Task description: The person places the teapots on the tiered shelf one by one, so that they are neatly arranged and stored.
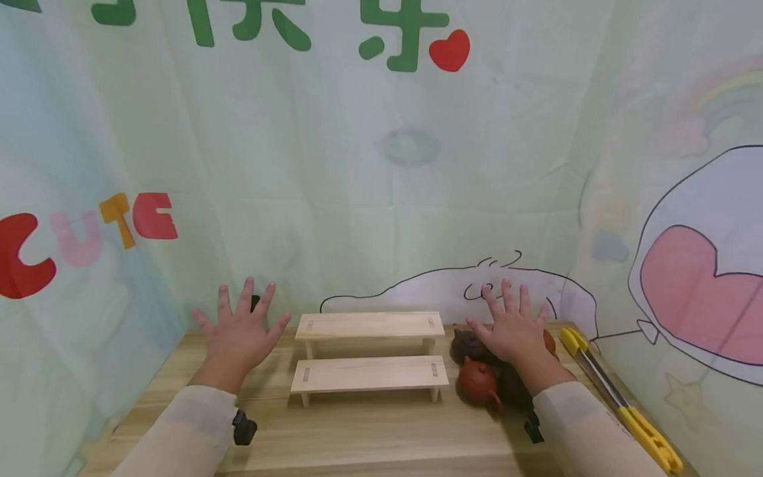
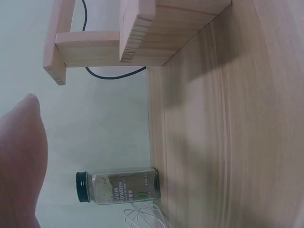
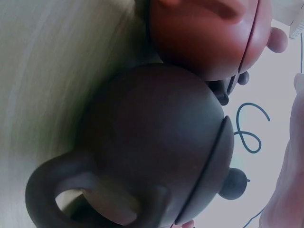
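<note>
My left hand (image 1: 238,341) is held up with fingers spread, to the left of a two-step wooden stand (image 1: 369,374), holding nothing. A cumin powder jar (image 2: 126,186) with a dark green lid stands near this hand in the left wrist view. My right hand (image 1: 515,334), also spread and holding nothing, hovers over a cluster of small teapots. Among them are a red clay teapot (image 1: 477,383) and a dark brown teapot (image 1: 467,346). The hand and forearm partly hide others. The right wrist view shows a dark teapot (image 3: 156,137) close up, beside a reddish one (image 3: 204,38).
Yellow-handled metal tongs (image 1: 620,401) lie along the right side of the wooden tabletop (image 1: 369,434). White wire loops, perhaps a whisk (image 2: 142,214), show beside the jar. A printed cloth backdrop (image 1: 357,165) hangs behind the table and along both sides.
</note>
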A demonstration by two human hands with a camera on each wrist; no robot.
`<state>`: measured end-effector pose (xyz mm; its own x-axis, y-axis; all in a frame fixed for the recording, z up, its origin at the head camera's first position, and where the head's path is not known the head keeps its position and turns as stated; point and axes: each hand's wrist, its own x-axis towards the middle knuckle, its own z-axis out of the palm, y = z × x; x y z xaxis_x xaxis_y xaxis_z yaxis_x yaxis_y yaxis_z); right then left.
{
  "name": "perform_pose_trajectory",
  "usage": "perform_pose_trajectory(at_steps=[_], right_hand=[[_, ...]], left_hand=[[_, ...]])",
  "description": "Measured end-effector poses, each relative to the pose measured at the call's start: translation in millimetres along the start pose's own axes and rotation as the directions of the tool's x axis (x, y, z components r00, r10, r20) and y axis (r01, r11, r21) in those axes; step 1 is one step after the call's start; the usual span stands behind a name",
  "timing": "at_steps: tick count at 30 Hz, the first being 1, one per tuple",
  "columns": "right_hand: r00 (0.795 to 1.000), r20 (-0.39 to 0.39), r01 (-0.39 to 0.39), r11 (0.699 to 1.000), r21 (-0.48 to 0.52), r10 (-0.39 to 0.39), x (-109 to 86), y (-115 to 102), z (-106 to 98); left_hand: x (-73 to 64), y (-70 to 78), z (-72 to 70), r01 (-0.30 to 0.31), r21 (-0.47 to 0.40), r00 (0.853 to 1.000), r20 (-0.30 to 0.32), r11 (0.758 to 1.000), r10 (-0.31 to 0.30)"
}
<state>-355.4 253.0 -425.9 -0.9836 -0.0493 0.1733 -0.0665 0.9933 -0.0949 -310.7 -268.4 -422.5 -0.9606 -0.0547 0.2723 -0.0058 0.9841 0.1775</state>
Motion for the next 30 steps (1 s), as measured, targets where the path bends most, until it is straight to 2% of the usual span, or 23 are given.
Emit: perform_pose_trajectory(at_steps=[14,22,30], right_hand=[[0.999,-0.032,-0.006,0.999,0.045,0.007,-4.6,4.3,5.6],[0.999,-0.043,-0.011,0.996,0.094,0.015,-18.2,10.3,3.3],[0.997,-0.074,-0.017,0.99,0.137,0.027,-38.1,14.9,0.5]], left_hand=[[-5.8,-4.8,5.2,0.008,-0.012,1.0,-0.012,1.0,-0.008],[-12.0,-0.5,9.1,0.014,-0.026,1.0,-0.028,1.0,-0.015],[-23.2,2.3,17.2,0.013,-0.109,0.999,-0.051,0.994,-0.019]])
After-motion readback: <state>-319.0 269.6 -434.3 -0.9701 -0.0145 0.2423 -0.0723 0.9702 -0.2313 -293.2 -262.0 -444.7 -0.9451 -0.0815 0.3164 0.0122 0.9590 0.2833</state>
